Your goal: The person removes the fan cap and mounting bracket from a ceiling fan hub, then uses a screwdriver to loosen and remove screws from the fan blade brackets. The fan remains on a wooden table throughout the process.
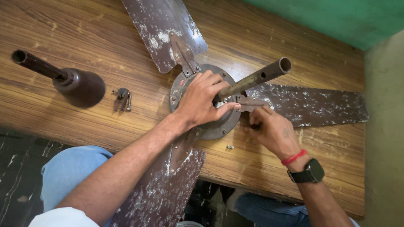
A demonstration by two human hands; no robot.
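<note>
On the wooden table [84,38], both hands grip the fan motor [219,126]: left [202,101], right [269,130].

Repair workshop, dismantled ceiling fan [202,105], worn wooden bench [84,38]

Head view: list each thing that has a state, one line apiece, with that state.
ceiling fan: lying flat on the wooden table, three blades attached.
down rod: standing tilted out of the hub.
left hand: pressed on the hub.
right hand: pinched at the blade bracket.
canopy cup: detached, on its side.
loose bolt: lying free.
</note>
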